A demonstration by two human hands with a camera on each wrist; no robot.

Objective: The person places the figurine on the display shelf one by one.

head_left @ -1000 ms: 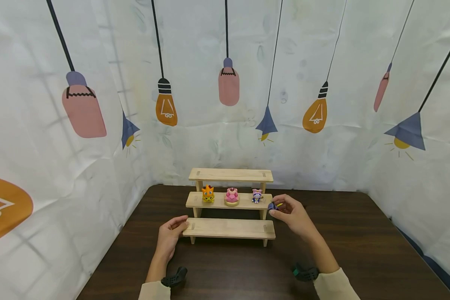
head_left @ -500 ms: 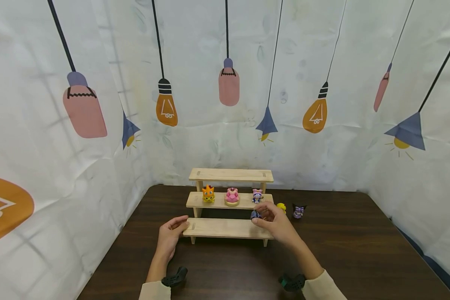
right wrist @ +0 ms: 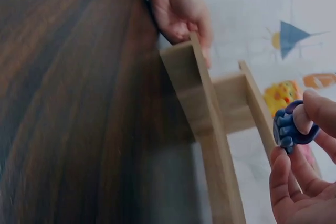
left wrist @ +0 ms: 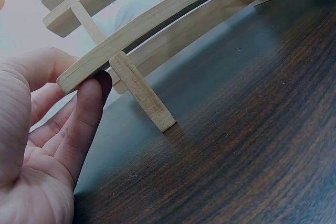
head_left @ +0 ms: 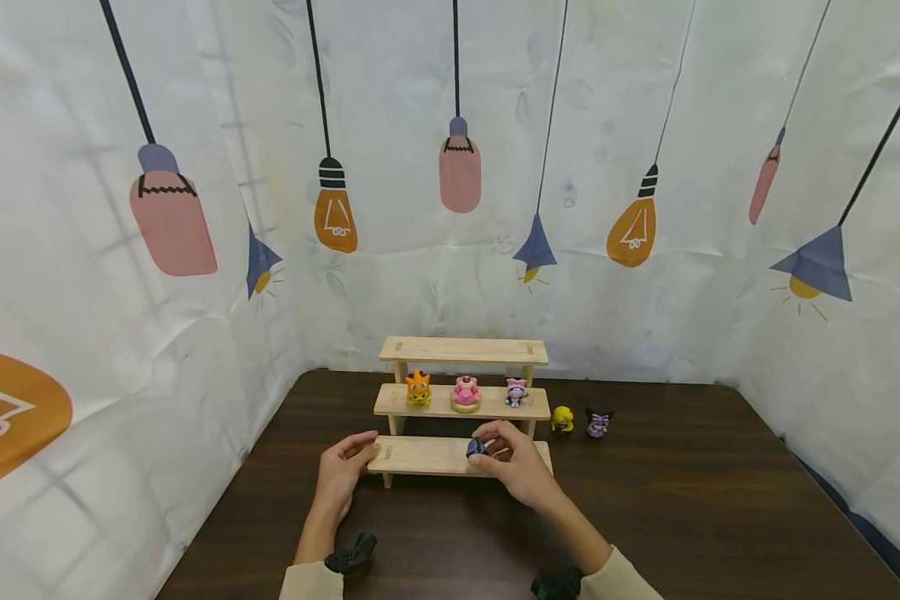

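Note:
A three-tier wooden display stand (head_left: 420, 457) stands on the table. My left hand (head_left: 339, 473) pinches the left end of its lowest board, thumb above and fingers beneath, as the left wrist view shows. Between the thumb and fingers of my right hand (head_left: 523, 468) is a small dark blue figurine (right wrist: 287, 125), held over the lowest board. On the middle board stand an orange figurine (head_left: 418, 388), a pink one (head_left: 466, 393) and a purple-and-white one (head_left: 516, 392). My right hand hides part of the lowest board's right half.
A yellow figurine (head_left: 562, 419) and a purple figurine with black pointed ears (head_left: 597, 422) stand on the dark wooden table (head_left: 705, 492), right of the stand. Behind the table hangs a white cloth (head_left: 390, 292) printed with lamps.
My right hand has carried the blue figurine leftward from the stand's right side to over the lowest board, uncovering the yellow and purple figurines. My left hand keeps its grip.

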